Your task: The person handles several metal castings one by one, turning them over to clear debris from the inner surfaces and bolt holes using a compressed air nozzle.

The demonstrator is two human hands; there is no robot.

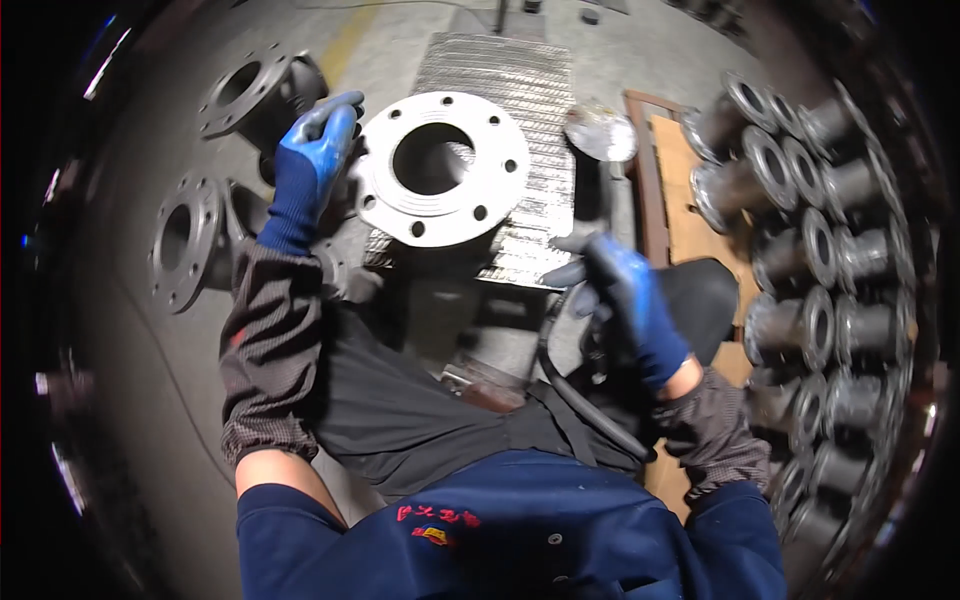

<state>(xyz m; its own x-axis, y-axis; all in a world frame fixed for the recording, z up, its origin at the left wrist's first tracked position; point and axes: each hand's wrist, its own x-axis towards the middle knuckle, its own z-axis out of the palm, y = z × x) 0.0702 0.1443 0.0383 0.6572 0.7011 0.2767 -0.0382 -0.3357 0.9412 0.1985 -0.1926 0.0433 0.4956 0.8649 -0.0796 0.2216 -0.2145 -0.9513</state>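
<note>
A pale round flange [490,212] with a large central bore and several bolt holes faces up in front of me, above a ribbed metal plate [490,65]. My left hand [318,150], in a blue glove, is raised beside the flange's left edge, its fingers loosely extended; whether they touch the rim is unclear. Right of the plate's near edge, my right hand [612,278] is slightly blurred, with its grey-tipped fingers apart and nothing visible between them. Below that hand, a black hose [585,405] curves across my lap.
Flanged pipe fittings [185,240] stand on the floor at the left. Rows of flanged pipe pieces [790,330] fill the right side, beside a wooden board [685,190]. A round metal disc [600,132] lies beyond my right hand. A cable [175,360] crosses the left floor.
</note>
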